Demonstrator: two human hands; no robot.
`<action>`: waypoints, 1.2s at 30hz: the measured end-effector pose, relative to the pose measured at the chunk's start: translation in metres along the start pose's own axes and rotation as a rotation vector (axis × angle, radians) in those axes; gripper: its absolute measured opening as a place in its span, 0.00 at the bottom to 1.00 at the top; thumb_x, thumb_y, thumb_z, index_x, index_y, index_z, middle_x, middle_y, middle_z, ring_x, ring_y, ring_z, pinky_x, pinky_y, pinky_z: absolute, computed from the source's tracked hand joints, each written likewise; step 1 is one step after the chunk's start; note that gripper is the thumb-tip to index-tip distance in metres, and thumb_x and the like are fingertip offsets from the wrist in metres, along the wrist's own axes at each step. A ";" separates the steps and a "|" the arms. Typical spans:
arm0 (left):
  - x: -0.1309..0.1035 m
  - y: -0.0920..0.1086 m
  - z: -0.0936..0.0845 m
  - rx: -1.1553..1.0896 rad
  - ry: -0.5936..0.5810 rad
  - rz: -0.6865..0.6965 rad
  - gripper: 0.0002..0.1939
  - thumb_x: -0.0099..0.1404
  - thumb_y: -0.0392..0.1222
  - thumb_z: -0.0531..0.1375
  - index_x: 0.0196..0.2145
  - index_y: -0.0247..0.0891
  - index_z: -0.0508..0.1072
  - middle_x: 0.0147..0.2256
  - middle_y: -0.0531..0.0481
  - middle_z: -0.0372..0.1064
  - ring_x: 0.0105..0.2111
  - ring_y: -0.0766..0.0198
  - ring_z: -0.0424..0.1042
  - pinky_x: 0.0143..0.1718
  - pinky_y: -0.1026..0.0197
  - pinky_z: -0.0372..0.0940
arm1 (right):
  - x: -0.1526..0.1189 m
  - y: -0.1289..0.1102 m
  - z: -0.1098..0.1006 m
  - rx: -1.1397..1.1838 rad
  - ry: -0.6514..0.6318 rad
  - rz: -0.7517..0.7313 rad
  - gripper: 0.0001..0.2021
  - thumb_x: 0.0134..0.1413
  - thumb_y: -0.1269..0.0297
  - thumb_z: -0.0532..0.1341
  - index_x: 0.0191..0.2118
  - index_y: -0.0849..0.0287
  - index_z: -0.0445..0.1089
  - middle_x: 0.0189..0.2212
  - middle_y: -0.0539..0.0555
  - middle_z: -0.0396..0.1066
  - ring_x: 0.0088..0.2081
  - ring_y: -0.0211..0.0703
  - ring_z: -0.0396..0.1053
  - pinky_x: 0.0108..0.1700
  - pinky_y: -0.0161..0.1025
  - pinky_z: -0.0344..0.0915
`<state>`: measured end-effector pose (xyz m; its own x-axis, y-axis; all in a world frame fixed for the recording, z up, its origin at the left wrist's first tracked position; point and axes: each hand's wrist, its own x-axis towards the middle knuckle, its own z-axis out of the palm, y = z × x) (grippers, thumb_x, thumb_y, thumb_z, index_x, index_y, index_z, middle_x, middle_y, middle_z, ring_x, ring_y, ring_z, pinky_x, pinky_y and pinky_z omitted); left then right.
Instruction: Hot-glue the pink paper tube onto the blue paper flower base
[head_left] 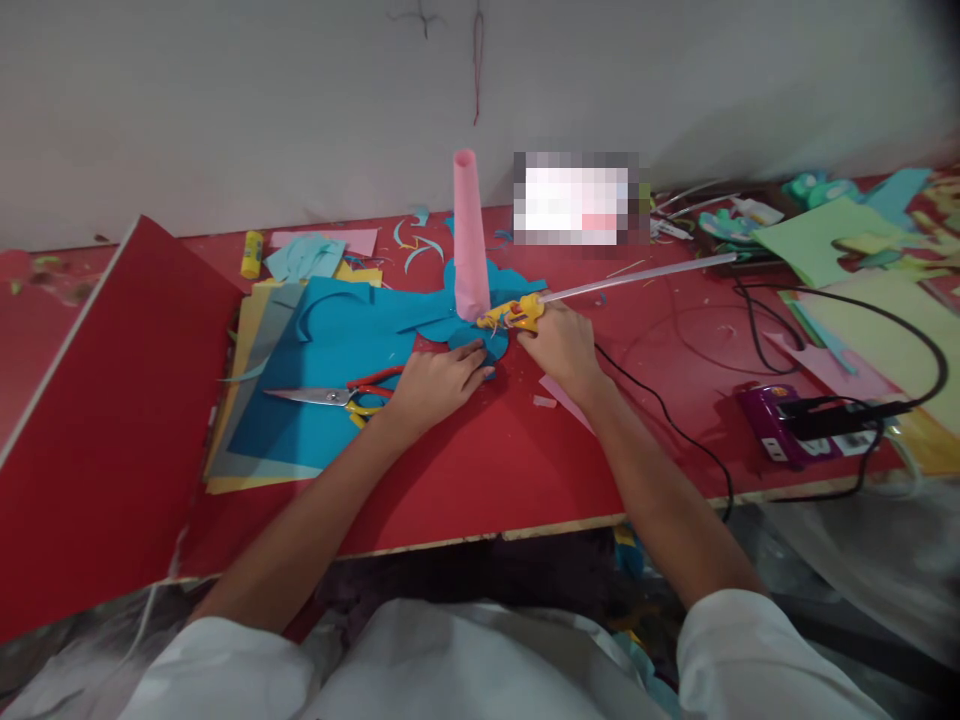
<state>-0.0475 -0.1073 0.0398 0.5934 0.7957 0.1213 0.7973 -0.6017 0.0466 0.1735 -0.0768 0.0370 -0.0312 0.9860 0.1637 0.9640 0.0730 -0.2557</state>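
Red board [112, 430]: far left of the left hand, standing tilted. Yellow tube [253, 255]: upright, beyond the left hand and to its left. Pale blue scraps [306, 258]: just right of the tube. Blue sheet [300, 370]: left of the left hand, on top of grey and yellow sheets (edges uneven). Scissors [330, 397]: on the blue sheet, blades pointing away from the left hand, red and yellow handles reaching to it.

Left hand [442, 385]: palm down, grasping nothing that shows, its fingers laid out on the near part of the blue flower [491, 345]. Flower: flat on the red table [450, 480], between the two hands and beyond them. Pink cone [470, 235]: upright on the flower, beyond the left hand, narrow end up (open at the top).

Glue gun [517, 313]: yellow, clasped in the right hand [566, 345], nozzle at the foot of the cone. Clear stick [637, 278]: out of the gun's rear, rising to the right past the right hand. Cord [667, 410]: right of the right hand, trailing to the table's near edge. Purple box [784, 425]: well right of the right hand, black plug lying over it. Green paper [821, 240]: far right, beyond the right hand.
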 end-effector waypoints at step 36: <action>-0.001 0.001 -0.006 -0.048 -0.064 -0.036 0.22 0.83 0.47 0.50 0.63 0.43 0.78 0.66 0.44 0.72 0.52 0.48 0.82 0.39 0.51 0.74 | 0.005 0.019 0.008 0.219 0.044 0.032 0.19 0.64 0.50 0.67 0.48 0.61 0.82 0.45 0.65 0.83 0.47 0.62 0.80 0.45 0.46 0.70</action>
<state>-0.0476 -0.1093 0.0460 0.5711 0.8190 0.0551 0.8133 -0.5736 0.0971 0.1900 -0.0694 0.0257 0.0144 0.9812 0.1925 0.8837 0.0776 -0.4615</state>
